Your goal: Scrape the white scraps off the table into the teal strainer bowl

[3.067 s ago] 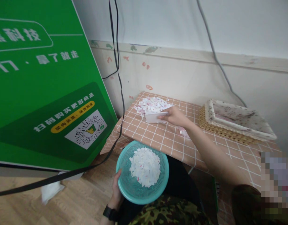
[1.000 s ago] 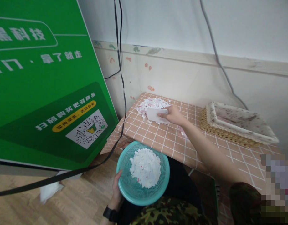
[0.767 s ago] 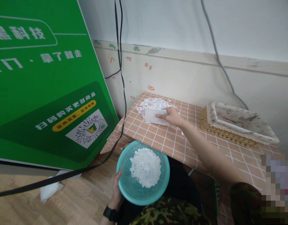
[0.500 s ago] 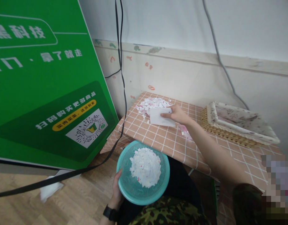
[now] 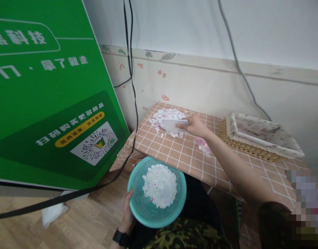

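My left hand (image 5: 128, 211) grips the rim of a round teal plastic colander (image 5: 134, 193) at its left side. Inside the colander lies a heap of small white paper scraps (image 5: 160, 185), with a few pink bits among them. Over the table, my right hand (image 5: 194, 126) is closed on a flat white scraper (image 5: 173, 125), which is tilted so that its face looks narrow. The scraper is at the front of a second pile of paper scraps (image 5: 165, 116), white and pinkish. Whether its lower edge touches the table is hidden.
A checked brown cloth covers the table (image 5: 171, 152) along the wall. A lined wicker basket (image 5: 252, 148) stands at the right, and pink scraps (image 5: 203, 146) lie near my forearm. Black cables (image 5: 135, 103) hang before the green panel (image 5: 71, 83). White material (image 5: 54, 212) lies on the floor.
My right hand has tilted the scraper, so its broad face now shows much thinner. More scraps show in front of it. The colander stays in my left hand.
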The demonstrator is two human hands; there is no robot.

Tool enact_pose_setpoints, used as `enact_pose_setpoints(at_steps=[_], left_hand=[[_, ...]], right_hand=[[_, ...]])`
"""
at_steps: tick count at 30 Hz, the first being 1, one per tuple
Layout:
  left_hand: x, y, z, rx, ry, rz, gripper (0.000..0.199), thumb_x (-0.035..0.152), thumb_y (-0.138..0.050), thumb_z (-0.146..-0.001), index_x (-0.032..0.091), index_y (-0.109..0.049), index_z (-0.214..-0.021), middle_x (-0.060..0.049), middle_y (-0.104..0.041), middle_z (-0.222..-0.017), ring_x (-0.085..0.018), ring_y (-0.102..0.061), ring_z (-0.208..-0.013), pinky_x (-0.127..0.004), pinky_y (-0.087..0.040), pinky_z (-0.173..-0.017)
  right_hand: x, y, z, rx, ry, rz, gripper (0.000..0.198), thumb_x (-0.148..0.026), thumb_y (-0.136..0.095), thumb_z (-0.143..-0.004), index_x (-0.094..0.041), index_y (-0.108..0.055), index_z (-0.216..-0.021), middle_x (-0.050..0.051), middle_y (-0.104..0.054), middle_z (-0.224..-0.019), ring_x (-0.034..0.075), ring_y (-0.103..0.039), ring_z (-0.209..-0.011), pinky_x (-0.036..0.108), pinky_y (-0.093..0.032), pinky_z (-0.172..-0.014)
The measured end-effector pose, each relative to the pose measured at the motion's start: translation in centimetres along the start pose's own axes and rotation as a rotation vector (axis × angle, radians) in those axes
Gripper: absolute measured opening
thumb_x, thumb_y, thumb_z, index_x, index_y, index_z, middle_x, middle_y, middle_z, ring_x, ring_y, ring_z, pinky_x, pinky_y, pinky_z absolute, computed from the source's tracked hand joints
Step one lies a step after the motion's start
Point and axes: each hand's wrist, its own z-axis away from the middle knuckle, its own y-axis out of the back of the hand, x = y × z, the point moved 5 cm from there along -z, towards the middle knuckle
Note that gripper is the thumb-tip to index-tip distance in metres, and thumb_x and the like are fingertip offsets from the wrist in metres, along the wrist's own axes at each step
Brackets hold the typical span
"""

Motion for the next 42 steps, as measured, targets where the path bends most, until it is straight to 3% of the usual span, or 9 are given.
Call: enact_pose_setpoints(at_steps=[5,14,19,23,29,36,40,42], left_hand=[[0.1,0.0,0.1,-0.005,-0.008,-0.014,0.031,0.035,-0.067,-0.065,0.013,-0.071,-0.086,-0.009,-0.074,-0.081,-0.028,-0.068,-0.078,-0.041,-0.051,-0.079],[-0.1,0.5,-0.5,-0.006,-0.044,0.012,0.026,0.035,-0.069,-0.064,0.013,-0.072,-0.079,-0.006,-0.074,-0.073,-0.023,-0.067,-0.066,-0.039,-0.052,-0.075],[-0.1,0.1,-0.2,-0.051,-0.026,0.018,0.032,0.036,-0.066,-0.068,0.013,-0.071,-0.09,-0.008,-0.074,-0.084,-0.025,-0.068,-0.076,-0.039,-0.05,-0.08],[0.0,0.0,0.0,-0.037,-0.016,0.001,0.034,0.036,-0.066,-0.067,0.013,-0.071,-0.092,-0.009,-0.074,-0.085,-0.027,-0.068,-0.079,-0.04,-0.049,-0.081],[0.0,0.7,-0.6,0.037,-0.048,-0.009,0.033,0.035,-0.068,-0.064,0.013,-0.071,-0.089,-0.008,-0.074,-0.083,-0.026,-0.068,-0.078,-0.04,-0.049,-0.082],[0.0,0.5,-0.6,-0.016,-0.055,-0.006,0.03,0.036,-0.067,-0.066,0.014,-0.071,-0.087,-0.007,-0.074,-0.081,-0.026,-0.067,-0.075,-0.04,-0.05,-0.079],[0.1,0.2,-0.4,0.009,-0.062,0.005,0.027,0.034,-0.067,-0.066,0.015,-0.072,-0.084,-0.006,-0.074,-0.079,-0.023,-0.067,-0.072,-0.038,-0.049,-0.079],[0.1,0.1,-0.4,0.025,-0.063,0.013,0.023,0.033,-0.067,-0.065,0.016,-0.072,-0.079,-0.005,-0.074,-0.076,-0.023,-0.067,-0.071,-0.038,-0.049,-0.079]], right_hand=[[0.1,-0.5,0.1,-0.066,-0.02,0.014,0.026,-0.036,-0.059,-0.076,-0.012,-0.067,-0.074,0.002,-0.059,-0.061,0.011,-0.049,-0.055,0.024,-0.037,-0.05],[-0.8,-1.3,-1.3,-0.09,0.023,0.059,0.022,-0.036,-0.063,-0.074,-0.014,-0.07,-0.075,0.003,-0.062,-0.06,0.016,-0.054,-0.063,0.028,-0.042,-0.057],[-0.6,0.8,-0.4,-0.239,0.048,0.093,0.022,-0.034,-0.068,-0.07,-0.013,-0.071,-0.076,0.002,-0.064,-0.061,0.014,-0.055,-0.059,0.025,-0.042,-0.056],[-1.1,1.9,0.5,-0.195,0.092,0.121,0.024,-0.035,-0.063,-0.075,-0.014,-0.073,-0.082,0.003,-0.068,-0.069,0.015,-0.059,-0.062,0.025,-0.043,-0.057],[-2.4,-2.1,4.7,0.025,0.145,0.157,0.028,-0.031,-0.051,-0.085,-0.025,-0.067,-0.108,0.004,-0.071,-0.098,0.019,-0.066,-0.084,0.03,-0.048,-0.075],[-2.6,-5.1,12.1,0.143,0.123,0.319,0.043,-0.016,-0.044,-0.084,-0.025,-0.057,-0.124,0.006,-0.066,-0.112,0.02,-0.067,-0.086,0.032,-0.052,-0.073],[-4.9,-8.5,12.8,0.151,0.308,0.401,0.054,-0.01,-0.043,-0.08,-0.02,-0.046,-0.133,0.006,-0.053,-0.13,0.023,-0.053,-0.116,0.039,-0.045,-0.095],[-5.7,-10.8,12.0,0.097,0.33,0.457,0.055,-0.01,-0.041,-0.082,-0.021,-0.043,-0.136,0.006,-0.048,-0.135,0.025,-0.048,-0.121,0.044,-0.046,-0.094]])
